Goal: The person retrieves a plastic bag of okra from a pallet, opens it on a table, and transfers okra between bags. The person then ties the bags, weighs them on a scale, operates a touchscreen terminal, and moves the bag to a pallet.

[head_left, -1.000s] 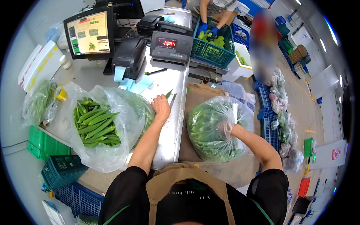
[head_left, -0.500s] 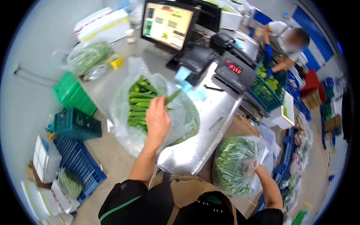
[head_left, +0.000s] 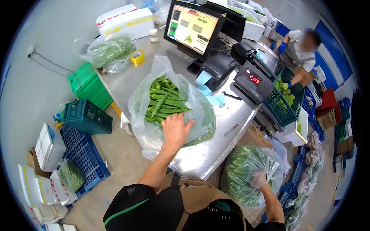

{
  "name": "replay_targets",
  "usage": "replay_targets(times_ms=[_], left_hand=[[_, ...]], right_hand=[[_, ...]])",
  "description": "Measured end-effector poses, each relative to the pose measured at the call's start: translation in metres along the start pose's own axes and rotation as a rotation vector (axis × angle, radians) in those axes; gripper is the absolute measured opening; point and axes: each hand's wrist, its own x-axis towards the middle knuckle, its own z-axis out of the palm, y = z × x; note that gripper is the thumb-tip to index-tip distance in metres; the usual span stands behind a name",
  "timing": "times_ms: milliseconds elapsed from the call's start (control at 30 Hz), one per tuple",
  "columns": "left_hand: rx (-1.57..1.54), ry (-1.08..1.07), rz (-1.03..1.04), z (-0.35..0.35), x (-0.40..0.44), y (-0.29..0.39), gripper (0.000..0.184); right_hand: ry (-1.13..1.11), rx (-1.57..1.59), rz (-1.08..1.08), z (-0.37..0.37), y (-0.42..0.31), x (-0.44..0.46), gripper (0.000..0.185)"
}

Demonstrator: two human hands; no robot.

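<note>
My left hand (head_left: 176, 130) rests at the near edge of a pile of okra (head_left: 163, 102), thumb and fingers apart and nothing gripped. The okra lies in an open clear plastic bag (head_left: 139, 101) on the metal table (head_left: 192, 158). One pod slants across the top of the others. Lower down, beside the table's edge, stands a full clear bag of green vegetables (head_left: 241, 169), possibly okra too. Its gathered neck is in my right hand (head_left: 259, 179), partly behind the plastic.
A scale (head_left: 254, 81) with a red display stands on the table's right, near a monitor (head_left: 192, 29). Yellow tape (head_left: 137, 57) and a bagged green vegetable (head_left: 111, 50) lie further back. A co-worker (head_left: 298, 50) wearing blue gloves is beside a green crate (head_left: 285, 102).
My left hand has let go of an okra pod, which now lies on the pile, and has drawn back toward me. My right hand keeps its hold. The scale's reading has changed.
</note>
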Motion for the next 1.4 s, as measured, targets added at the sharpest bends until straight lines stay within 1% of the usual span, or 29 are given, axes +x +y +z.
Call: replay_targets(times_ms=[67,100,133,167,200,233,267,300,333,367,400,467,500,567,600,633,733,800,867,933,1000,1033,1067,1100,1200,1267,1300,1367,1400], left_hand=[[0.027,-0.142,0.005,0.011,-0.006,0.017,0.035],[-0.045,-0.113,0.064,0.027,-0.008,0.016,0.032],[-0.107,-0.146,0.06,0.041,-0.007,0.017,0.026],[-0.333,-0.09,0.156,0.048,-0.006,0.022,0.02],[-0.335,-0.098,0.194,0.04,-0.002,0.04,0.018],[-0.348,-0.092,0.25,0.039,0.003,0.048,0.017],[-0.371,-0.071,0.255,0.037,0.009,0.052,0.019],[-0.408,-0.137,0.23,0.028,0.017,0.056,0.02],[-0.42,-0.13,0.194,0.025,0.02,0.057,0.021],[-0.402,-0.065,0.224,0.035,0.022,0.047,0.023],[-0.334,-0.141,0.161,0.026,0.022,0.052,0.027],[-0.08,0.02,0.303,0.011,0.015,0.073,0.031],[-0.103,0.061,0.358,0.003,0.013,0.085,0.032],[-0.15,0.145,0.455,-0.01,0.004,0.112,0.034],[-0.241,0.064,0.51,-0.01,-0.003,0.122,0.034],[-0.332,-0.016,0.565,-0.01,-0.009,0.133,0.033],[-0.642,-0.31,0.67,0.001,-0.033,0.161,0.028],[-0.788,-0.477,0.715,0.004,-0.046,0.179,0.026],[-0.812,-0.53,0.754,0.003,-0.055,0.191,0.024],[-0.836,-0.56,0.775,0.002,-0.057,0.194,0.024],[-0.849,-0.541,0.773,0.0,-0.055,0.19,0.023],[-0.847,-0.522,0.763,-0.002,-0.051,0.184,0.023],[-0.839,-0.477,0.741,-0.003,-0.046,0.176,0.024],[-0.803,-0.405,0.719,-0.009,-0.04,0.165,0.023],[-0.658,-0.214,0.625,-0.023,-0.015,0.121,0.021],[-0.536,-0.072,0.483,-0.033,-0.004,0.087,0.022],[-0.485,-0.039,0.426,-0.037,0.001,0.07,0.024],[-0.392,0.021,0.315,-0.043,0.004,0.04,0.029],[-0.328,0.002,0.276,-0.044,0.002,0.032,0.032]], right_hand=[[0.073,0.098,0.053,0.002,0.003,-0.001,0.031],[0.178,0.295,0.028,0.005,0.011,0.004,0.032],[0.329,0.552,-0.041,0.008,0.018,0.009,0.033],[0.431,0.72,-0.082,0.01,0.019,0.008,0.035],[0.54,0.802,-0.11,0.01,0.016,0.006,0.037],[0.4,0.719,-0.05,-0.012,0.013,0.008,0.044],[0.257,0.621,-0.003,-0.036,0.009,0.01,0.052],[0.152,0.62,0.036,-0.085,-0.005,0.007,0.06],[0.303,0.649,0.044,-0.09,-0.015,0.002,0.057],[0.363,0.602,0.003,-0.111,-0.022,0.003,0.044],[0.255,0.6,0.068,-0.137,-0.03,0.0,0.039],[0.035,0.6,0.16,-0.196,-0.042,-0.009,0.031],[0.252,0.723,0.1,-0.215,-0.045,-0.02,0.029],[0.433,0.919,0.12,-0.222,-0.05,-0.029,0.03],[0.523,1.015,0.125,-0.224,-0.053,-0.033,0.03],[0.535,1.072,0.172,-0.229,-0.054,-0.038,0.029],[0.683,1.299,0.398,-0.241,-0.065,-0.041,0.024],[0.81,1.383,0.536,-0.246,-0.065,-0.04,0.02],[0.904,1.437,0.697,-0.262,-0.065,-0.039,0.018],[0.987,1.408,0.746,-0.267,-0.055,-0.035,0.016],[1.057,1.412,0.758,-0.268,-0.042,-0.032,0.016],[1.031,1.37,0.794,-0.28,-0.038,-0.035,0.014],[1.072,1.407,0.824,-0.294,-0.037,-0.034,0.014],[1.087,1.444,0.798,-0.304,-0.034,-0.034,0.015],[1.14,1.402,0.743,-0.329,-0.023,-0.033,0.015],[1.166,1.357,0.686,-0.335,-0.013,-0.03,0.018],[1.157,1.311,0.687,-0.349,-0.016,-0.03,0.018],[1.191,1.346,0.644,-0.365,-0.017,-0.024,0.017],[1.212,1.362,0.611,-0.372,-0.015,-0.02,0.018]])
